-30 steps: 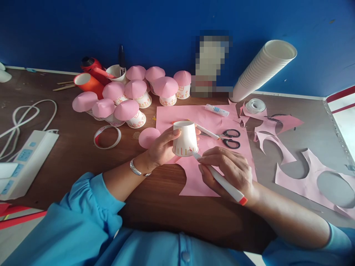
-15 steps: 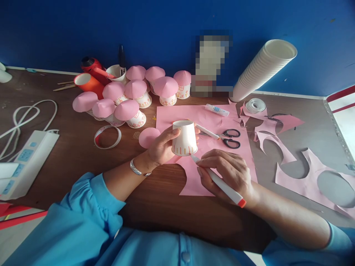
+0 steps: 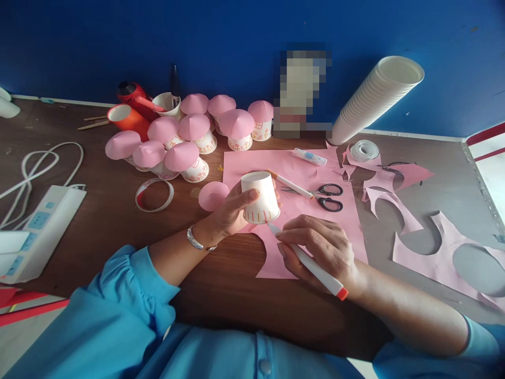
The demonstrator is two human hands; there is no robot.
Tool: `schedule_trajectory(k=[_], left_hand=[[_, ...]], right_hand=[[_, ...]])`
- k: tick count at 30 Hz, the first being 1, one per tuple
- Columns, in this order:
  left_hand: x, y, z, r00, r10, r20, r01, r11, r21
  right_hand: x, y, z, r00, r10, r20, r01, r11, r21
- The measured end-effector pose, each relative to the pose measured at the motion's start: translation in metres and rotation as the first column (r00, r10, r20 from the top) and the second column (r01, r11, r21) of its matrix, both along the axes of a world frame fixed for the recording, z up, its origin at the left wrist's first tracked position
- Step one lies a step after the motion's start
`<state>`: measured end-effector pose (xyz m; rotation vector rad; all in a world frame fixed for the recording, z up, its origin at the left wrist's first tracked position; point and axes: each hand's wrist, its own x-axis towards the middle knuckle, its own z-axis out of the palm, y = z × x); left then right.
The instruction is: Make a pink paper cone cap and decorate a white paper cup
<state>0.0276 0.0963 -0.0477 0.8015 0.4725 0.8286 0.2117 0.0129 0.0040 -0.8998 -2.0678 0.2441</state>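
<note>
A white paper cup [image 3: 260, 196] with short orange and yellow strokes along its lower rim is gripped by my left hand [image 3: 232, 210], thumb across its side. My right hand [image 3: 319, 247] pinches a white marker [image 3: 315, 268] with an orange-red end; its tip touches or nearly touches the cup's lower rim. Behind the cup another white marker [image 3: 294, 185] lies on a pink sheet [image 3: 256, 160], beside black-handled scissors [image 3: 330, 197]. A pink paper disc [image 3: 213, 196] rests just left of my left hand.
Several decorated cups with pink cone roofs [image 3: 194, 126] stand at the back left. A leaning cup stack [image 3: 374, 100], a glue tube [image 3: 310, 157], a tape roll [image 3: 363, 150] and pink scraps [image 3: 426, 247] are around the right. A power strip [image 3: 51, 231] lies at left.
My left hand has shifted the cup slightly left and turned it, and its thumb lies further across the side. My right hand and marker have moved slightly left and down.
</note>
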Motion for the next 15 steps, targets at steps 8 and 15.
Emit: schedule_trajectory(k=[8, 15], left_hand=[[-0.0008, 0.0026, 0.0076, 0.999, -0.006, 0.04, 0.01, 0.994, -0.113], [-0.0011, 0.0035, 0.0044, 0.996, -0.036, 0.079, 0.046, 0.991, -0.129]], right_hand=[[0.0075, 0.0048, 0.0042, 0.998, -0.059, 0.009, 0.058, 0.994, 0.092], [0.0074, 0.0052, -0.0001, 0.998, -0.062, 0.019, 0.06, 0.993, 0.097]])
